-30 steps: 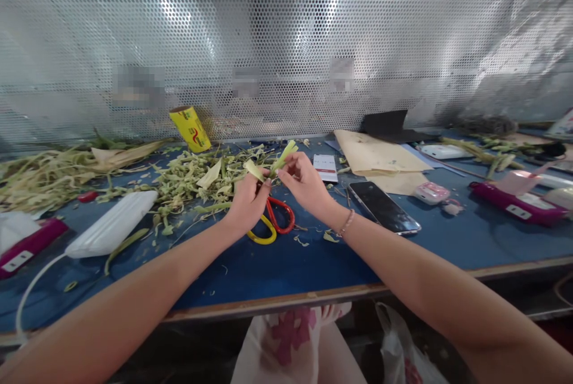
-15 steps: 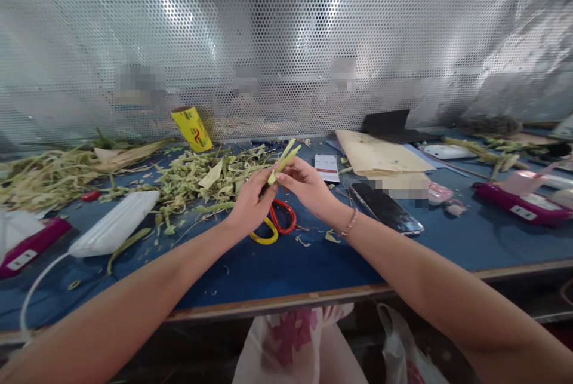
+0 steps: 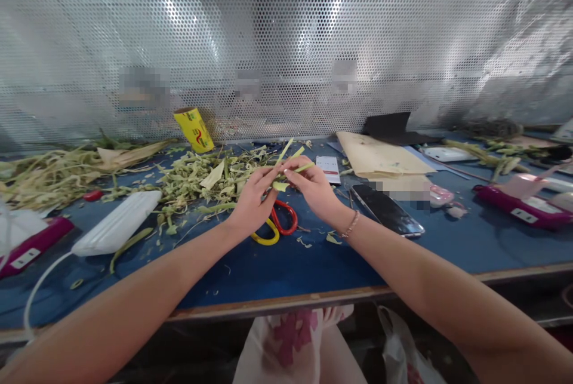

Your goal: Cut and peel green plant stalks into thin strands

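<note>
Pale green plant strips (image 3: pixel 285 151) stick up and out to the right from between my fingers, with one folded end showing below. My left hand (image 3: pixel 256 196) pinches them from the left. My right hand (image 3: pixel 313 190), with a bracelet at its wrist, grips them from the other side, fingertips meeting those of the left. Just below the hands lie scissors (image 3: pixel 286 217) with one red and one yellow handle loop; their blades are hidden. Behind my left hand spreads a heap of green plant pieces (image 3: pixel 192 178).
A yellow tube (image 3: pixel 194 130) leans near the perforated metal screen (image 3: pixel 286 43). Left are long dried leaves (image 3: pixel 54 175), a white power bank (image 3: pixel 117 223) with a cable and a purple holder (image 3: pixel 36 246). Right are a phone (image 3: pixel 387 209), brown paper (image 3: pixel 385 154) and another purple holder (image 3: pixel 523 208).
The strips, bundled close together before, now fan apart, with one pointing right. My right hand has shifted slightly down and right; the left has hardly moved.
</note>
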A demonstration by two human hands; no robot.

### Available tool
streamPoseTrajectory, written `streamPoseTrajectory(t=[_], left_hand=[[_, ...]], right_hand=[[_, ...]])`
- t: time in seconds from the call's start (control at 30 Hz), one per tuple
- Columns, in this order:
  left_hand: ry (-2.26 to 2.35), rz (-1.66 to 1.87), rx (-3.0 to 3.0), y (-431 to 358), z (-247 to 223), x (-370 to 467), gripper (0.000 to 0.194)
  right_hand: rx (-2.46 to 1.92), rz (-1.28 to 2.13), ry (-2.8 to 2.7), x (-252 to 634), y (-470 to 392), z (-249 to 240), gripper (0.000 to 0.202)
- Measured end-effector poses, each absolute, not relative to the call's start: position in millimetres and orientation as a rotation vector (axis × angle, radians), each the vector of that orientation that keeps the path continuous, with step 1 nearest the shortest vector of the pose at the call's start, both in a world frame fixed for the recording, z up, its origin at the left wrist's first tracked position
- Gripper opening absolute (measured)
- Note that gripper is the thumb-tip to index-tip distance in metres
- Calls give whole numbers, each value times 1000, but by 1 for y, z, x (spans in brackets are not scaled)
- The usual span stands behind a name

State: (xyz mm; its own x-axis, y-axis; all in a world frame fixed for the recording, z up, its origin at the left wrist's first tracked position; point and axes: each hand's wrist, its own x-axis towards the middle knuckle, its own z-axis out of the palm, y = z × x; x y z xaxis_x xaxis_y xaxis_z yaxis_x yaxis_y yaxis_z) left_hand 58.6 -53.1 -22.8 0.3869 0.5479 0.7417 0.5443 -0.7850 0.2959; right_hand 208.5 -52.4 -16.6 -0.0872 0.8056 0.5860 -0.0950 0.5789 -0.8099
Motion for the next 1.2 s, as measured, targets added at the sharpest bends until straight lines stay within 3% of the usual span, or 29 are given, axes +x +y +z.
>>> streamPoseTrajectory(t=[0.47, 0.8, 1.2], left_hand=[[1091, 1449, 2451, -52, -23, 58, 41], [1000, 1533, 1890, -55, -19, 57, 31], [1028, 1561, 2210, -56, -17, 52, 32]], right_hand=[[-702, 976, -1375, 206, -52, -16, 17], [-695, 1035, -1301, 205, -55, -16, 21], [-670, 947, -1438, 206, -58, -13, 21]])
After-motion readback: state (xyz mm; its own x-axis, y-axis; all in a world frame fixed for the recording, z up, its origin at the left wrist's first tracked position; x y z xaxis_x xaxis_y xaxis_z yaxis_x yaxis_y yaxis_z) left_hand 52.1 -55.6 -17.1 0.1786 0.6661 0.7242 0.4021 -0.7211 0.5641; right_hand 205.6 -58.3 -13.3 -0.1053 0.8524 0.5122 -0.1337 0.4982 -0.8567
